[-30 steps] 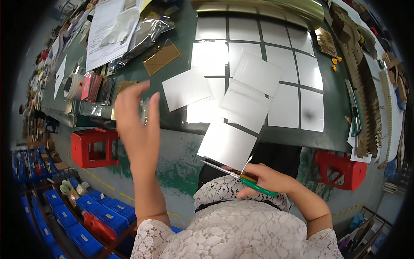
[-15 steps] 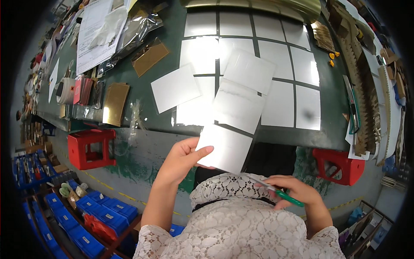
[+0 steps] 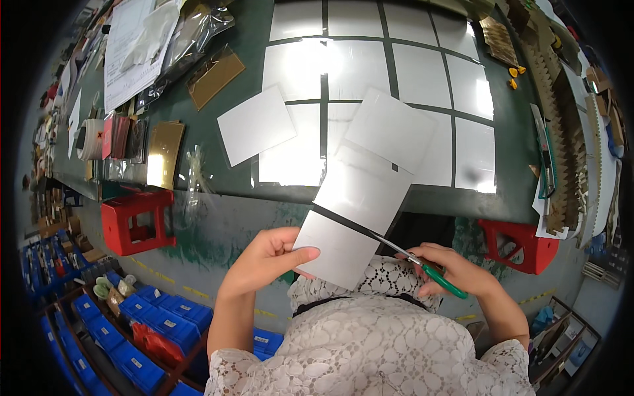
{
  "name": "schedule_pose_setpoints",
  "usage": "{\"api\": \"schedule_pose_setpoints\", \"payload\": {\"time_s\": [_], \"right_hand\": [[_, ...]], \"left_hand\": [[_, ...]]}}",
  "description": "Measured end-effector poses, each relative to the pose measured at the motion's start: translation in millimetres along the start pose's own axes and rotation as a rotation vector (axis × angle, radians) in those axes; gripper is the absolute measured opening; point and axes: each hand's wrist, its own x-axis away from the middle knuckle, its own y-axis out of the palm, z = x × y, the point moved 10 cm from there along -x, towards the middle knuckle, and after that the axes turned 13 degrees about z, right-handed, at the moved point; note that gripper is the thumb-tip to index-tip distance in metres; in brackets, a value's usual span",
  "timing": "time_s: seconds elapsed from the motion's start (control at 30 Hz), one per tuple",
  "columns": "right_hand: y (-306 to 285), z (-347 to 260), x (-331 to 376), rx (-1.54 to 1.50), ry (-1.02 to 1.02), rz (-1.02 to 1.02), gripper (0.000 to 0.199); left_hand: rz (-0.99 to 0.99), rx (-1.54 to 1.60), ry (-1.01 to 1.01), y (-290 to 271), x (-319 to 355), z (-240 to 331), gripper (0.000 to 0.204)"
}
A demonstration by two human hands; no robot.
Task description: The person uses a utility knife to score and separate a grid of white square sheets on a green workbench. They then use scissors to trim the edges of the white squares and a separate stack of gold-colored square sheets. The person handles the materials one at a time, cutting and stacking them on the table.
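The left hand (image 3: 267,259) pinches the lower left corner of a silver sheet (image 3: 353,211) held off the table's (image 3: 251,86) near edge. The right hand (image 3: 452,270) grips green-handled scissors (image 3: 396,247), blades laid across the sheet. More sheets (image 3: 257,132) lie on the table.

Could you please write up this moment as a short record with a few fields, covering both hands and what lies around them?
Left hand: left hand pinches the lower left edge of a white sheet.
Right hand: right hand grips green-handled scissors, blades open across the white sheet.
Sheet position: held in the air in front of the green worktable.
On the table: white panels laid in a grid; a gold sheet at the left.
Below the table: two red stools; blue bins lower left.
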Motion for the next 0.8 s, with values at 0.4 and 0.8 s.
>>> {"api": "schedule_pose_setpoints", "payload": {"time_s": [0.4, 0.8], "right_hand": [[-2, -7, -11, -0.009, 0.015, 0.006, 0.078], [-7, -15, -16, 0.067, -0.076, 0.051, 0.07]], "left_hand": [[-0.009, -0.026, -0.029, -4, -2, -4, 0.027], [-0.02, -0.025, -0.009, -3, -4, 4, 0.025]]}}
